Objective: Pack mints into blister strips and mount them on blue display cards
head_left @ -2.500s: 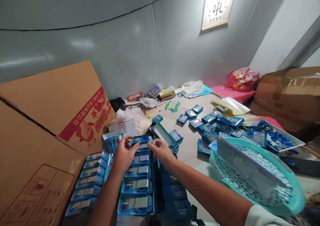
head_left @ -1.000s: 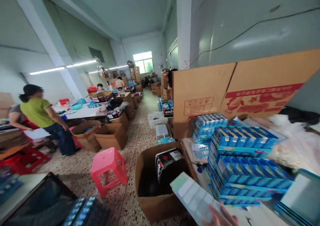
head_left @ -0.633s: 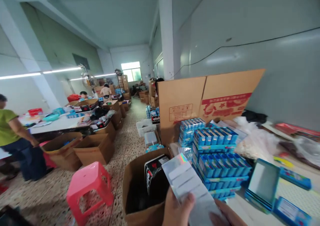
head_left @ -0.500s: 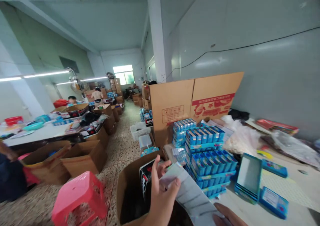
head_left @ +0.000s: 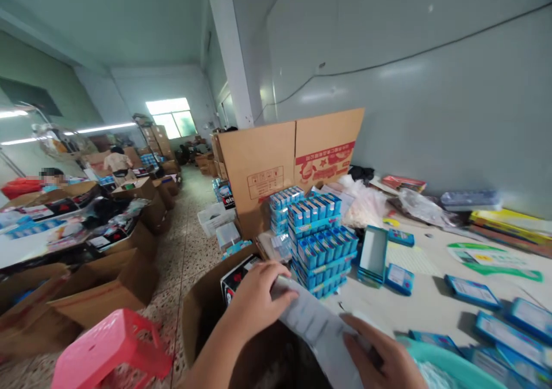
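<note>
My left hand is closed over the far end of a long pale box, with the thumb on its upper face. At the near end, my right hand grips the same box, which shows faint dark lines across its greyish face. The box is tilted above an open brown carton. A black printed box stands inside that carton. Stacked blue trays of small packs sit on the table just beyond my hands.
Empty blue trays and several flat blue packs lie on the white table. A teal basin is at lower right. Tall cardboard stands behind the stacks. A pink stool is at left; co-workers are farther back.
The view has swung right, bringing more of the table and the teal basin into sight. My left hand's fingers, raised and spread before, now wrap over the far end of the pale box.
</note>
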A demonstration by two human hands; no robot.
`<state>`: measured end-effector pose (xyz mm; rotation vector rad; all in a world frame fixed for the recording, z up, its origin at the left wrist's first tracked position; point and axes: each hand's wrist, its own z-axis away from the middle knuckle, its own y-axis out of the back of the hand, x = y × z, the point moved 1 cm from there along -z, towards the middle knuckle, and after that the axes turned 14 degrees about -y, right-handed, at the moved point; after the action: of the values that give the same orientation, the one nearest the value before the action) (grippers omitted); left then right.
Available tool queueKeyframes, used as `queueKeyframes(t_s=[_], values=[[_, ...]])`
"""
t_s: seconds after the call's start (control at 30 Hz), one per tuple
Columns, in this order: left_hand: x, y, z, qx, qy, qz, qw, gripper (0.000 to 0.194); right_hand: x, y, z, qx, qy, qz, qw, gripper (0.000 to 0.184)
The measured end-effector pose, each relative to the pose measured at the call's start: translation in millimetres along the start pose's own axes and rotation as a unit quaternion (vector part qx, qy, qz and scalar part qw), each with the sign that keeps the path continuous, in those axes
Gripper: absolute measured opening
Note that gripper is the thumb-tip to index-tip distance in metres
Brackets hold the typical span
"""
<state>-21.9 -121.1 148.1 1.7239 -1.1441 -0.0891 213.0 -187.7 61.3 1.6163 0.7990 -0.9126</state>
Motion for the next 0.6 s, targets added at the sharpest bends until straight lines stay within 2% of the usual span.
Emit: queueKeyframes(t_s=[0.13,0.2,0.4,0.5,0.6], values=[[-11,-1.4,8,0.018,0.058,0.066,0.996,0.035,-25,7,6,-0.019,-0.018,0.027,0.999,0.04],[-16,-2.0,11,0.014,0.089,0.104,0.991,0.033,-32,7,8,-0.031,-0.03,0.029,0.999,0.037],[-20,-4.0,16,0.029,0.149,0.215,0.965,0.035,-35,8,11,-0.058,-0.047,0.037,0.997,0.03],[-20,-2.0,15,0.03,0.112,0.149,0.982,0.03,-34,7,10,-0.058,-0.053,0.037,0.996,0.031],[-24,1.6,12,0.028,-0.01,-0.001,1.0,0.024,-35,5,7,-0.059,-0.054,0.035,0.996,0.034]])
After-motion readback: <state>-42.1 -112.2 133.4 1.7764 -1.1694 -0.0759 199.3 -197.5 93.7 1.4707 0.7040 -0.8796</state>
